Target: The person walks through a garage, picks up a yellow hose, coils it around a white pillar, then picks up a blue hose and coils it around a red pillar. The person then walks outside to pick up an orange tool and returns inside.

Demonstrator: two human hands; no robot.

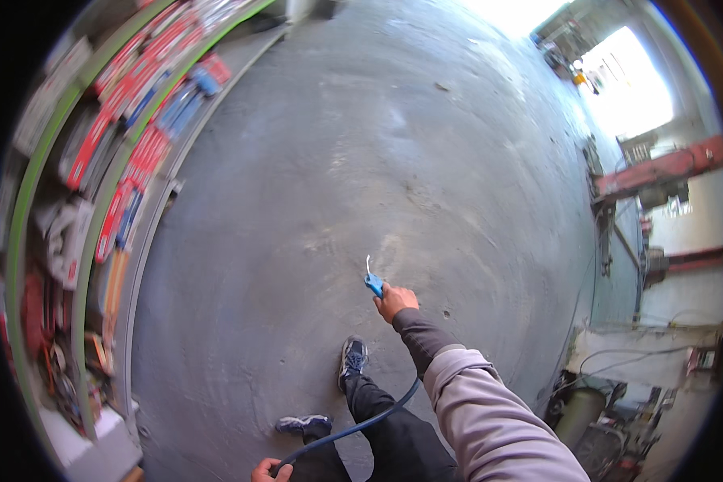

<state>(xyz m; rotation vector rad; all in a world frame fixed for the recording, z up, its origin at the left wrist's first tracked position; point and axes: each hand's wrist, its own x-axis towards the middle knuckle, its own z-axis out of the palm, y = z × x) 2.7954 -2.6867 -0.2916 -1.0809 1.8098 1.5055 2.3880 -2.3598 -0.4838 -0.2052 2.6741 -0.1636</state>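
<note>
Creased cloth sleeve (490, 410), right grip (397, 301) clasping blue blow gun (373, 283), left grip (270, 471) closed around smooth curving hose (368, 422)

I note free passage over the grey floor (297, 201) beyond the blue air gun (373, 283) in the right hand (398, 302). Shelving (79, 321) walls off the left; a red beam (663, 170) juts in far right. Hose (368, 422) spans left hand (270, 472) to right sleeve (502, 410), barring that gap.

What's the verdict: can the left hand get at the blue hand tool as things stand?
Probably not without moving: the left hand is low in view, gripping the hose, while the right hand holds the blue hand tool out ahead. Nothing seems to block the space between.
</note>
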